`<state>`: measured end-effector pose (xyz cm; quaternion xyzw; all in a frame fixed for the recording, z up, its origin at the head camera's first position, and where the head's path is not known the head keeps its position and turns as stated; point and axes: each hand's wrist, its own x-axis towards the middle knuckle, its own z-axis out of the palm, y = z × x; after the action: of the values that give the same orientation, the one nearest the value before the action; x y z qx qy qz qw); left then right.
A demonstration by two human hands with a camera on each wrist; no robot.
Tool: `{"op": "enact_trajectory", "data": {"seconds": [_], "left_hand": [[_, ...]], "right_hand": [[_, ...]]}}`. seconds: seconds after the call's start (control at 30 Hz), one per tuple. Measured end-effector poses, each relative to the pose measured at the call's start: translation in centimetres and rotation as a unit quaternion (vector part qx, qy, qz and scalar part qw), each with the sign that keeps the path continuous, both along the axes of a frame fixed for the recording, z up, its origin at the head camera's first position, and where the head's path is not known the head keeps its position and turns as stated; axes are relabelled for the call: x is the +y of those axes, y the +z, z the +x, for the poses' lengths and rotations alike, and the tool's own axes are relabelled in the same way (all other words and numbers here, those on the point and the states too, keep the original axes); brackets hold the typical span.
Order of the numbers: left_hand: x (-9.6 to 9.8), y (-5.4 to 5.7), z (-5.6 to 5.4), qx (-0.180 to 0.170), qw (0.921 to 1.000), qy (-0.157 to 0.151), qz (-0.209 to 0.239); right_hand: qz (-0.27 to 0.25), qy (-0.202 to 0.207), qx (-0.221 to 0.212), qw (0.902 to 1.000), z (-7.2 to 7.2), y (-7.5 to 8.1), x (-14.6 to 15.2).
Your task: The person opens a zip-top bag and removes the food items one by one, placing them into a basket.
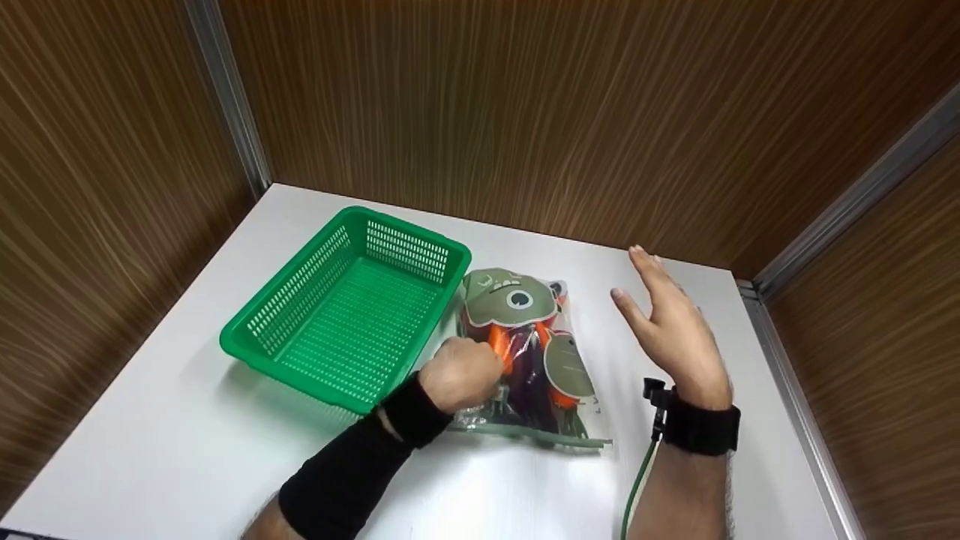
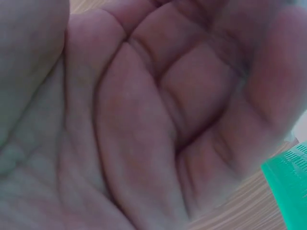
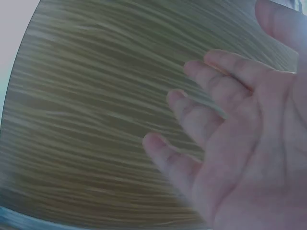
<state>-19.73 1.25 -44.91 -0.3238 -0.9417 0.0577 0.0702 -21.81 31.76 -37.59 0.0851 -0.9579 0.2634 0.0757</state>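
A clear plastic bag [image 1: 529,382] with a green strip along its near edge and cartoon faces printed on it lies right of the green basket. Orange and dark purple items show through the plastic. The left hand [image 1: 461,373] is curled like a fist and overlaps the bag's left side in the head view. Its palm [image 2: 134,120] shows nothing held in the left wrist view; the fingertips are partly hidden. To the right of the bag, the right hand [image 1: 673,330] is raised with fingers extended and thumb apart. The right wrist view shows its palm [image 3: 259,143] bare.
A green perforated basket [image 1: 345,307] with nothing inside stands on the white table [image 1: 172,382], left of the bag. Wood-grain panels [image 1: 487,112] enclose the back and sides. A green cable [image 1: 640,476] runs from the right wristband.
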Motion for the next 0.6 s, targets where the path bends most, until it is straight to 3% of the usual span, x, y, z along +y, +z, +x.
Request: {"op": "enact_trajectory", "data": {"seconds": [0.1, 0.27, 0.47, 0.6], "left_hand": [[-0.6, 0.8, -0.9, -0.025, 0.9989, -0.005, 0.040], [-1.3, 1.9, -1.9, -0.025, 0.9914, -0.003, 0.128], [-1.9, 2.3, -3.1, -0.053, 0.9621, 0.002, 0.268], [-2.3, 2.5, -3.9, -0.079, 0.9421, 0.020, 0.325]], "right_hand": [[-0.012, 0.024, 0.026, 0.9993, 0.0, 0.0, -0.8], [-0.024, 0.076, 0.052, 0.9955, 0.9, -0.8, -1.5], [-0.019, 0.156, 0.107, 0.9817, 3.1, -3.6, -1.8], [0.014, 0.196, 0.110, 0.9744, 5.1, -5.4, -1.7]]}}
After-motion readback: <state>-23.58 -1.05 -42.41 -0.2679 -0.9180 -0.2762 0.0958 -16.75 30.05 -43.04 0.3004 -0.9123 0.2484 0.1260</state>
